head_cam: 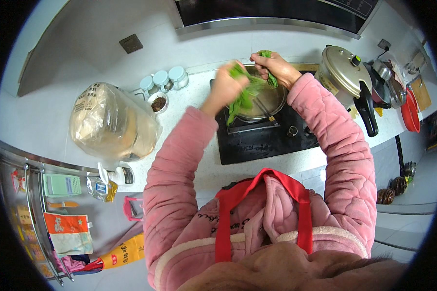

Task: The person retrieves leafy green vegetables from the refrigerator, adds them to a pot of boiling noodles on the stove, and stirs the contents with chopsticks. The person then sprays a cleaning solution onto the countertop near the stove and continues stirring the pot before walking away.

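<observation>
Over a metal pot [280, 100] on the black gas stove [240, 145], my left hand [225, 85] grips a bunch of leafy greens [240, 100], blurred by motion, their leaves hanging at the pot's left side. My right hand [275, 65] is closed around a smaller bunch of greens [272, 78] above the pot's far rim. Liquid shows inside the pot. A pair of chopsticks [266, 111] rests in it, their dark ends leaning on the near rim.
Right of the stove stands a pressure cooker [344, 71] with a long black handle. Left are lidded jars [161, 80], a small bowl [158, 103], a large plastic-wrapped item [113, 122] and a white pump bottle [122, 175]. A range hood [269, 22] hangs above.
</observation>
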The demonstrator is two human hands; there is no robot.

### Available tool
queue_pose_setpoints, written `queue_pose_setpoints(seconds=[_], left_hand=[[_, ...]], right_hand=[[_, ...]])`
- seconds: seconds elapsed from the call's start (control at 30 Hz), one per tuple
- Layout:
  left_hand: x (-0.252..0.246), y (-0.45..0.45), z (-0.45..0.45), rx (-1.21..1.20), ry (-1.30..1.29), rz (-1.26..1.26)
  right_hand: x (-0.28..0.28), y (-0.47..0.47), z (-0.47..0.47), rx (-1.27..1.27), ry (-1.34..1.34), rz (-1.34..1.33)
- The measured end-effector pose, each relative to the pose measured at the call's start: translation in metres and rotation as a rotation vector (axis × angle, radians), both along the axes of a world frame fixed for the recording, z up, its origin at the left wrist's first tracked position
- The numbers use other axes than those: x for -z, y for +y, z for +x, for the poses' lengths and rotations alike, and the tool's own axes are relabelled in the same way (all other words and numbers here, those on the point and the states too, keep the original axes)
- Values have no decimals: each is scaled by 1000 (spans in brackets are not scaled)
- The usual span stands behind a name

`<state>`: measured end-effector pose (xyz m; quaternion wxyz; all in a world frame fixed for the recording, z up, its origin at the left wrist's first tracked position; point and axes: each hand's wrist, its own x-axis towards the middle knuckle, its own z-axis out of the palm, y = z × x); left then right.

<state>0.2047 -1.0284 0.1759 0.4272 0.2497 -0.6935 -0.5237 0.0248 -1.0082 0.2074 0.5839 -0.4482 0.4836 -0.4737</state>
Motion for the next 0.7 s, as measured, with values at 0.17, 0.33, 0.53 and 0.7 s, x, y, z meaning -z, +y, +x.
queue_pose_setpoints(seconds=[0.17, 0.33, 0.53, 0.7], left_hand=[[-7, -28, 1, 173, 476, 470], [9, -11, -22, -10, 303, 141], [9, -29, -9, 251, -286, 484], [33, -42, -14, 92, -138, 454]], right_hand=[[27, 22, 7, -381, -118, 30], [40, 20, 19, -343, 400, -181], [46, 43, 15, -433, 1505, -580], [42, 13, -7, -57, 1302, -546]])
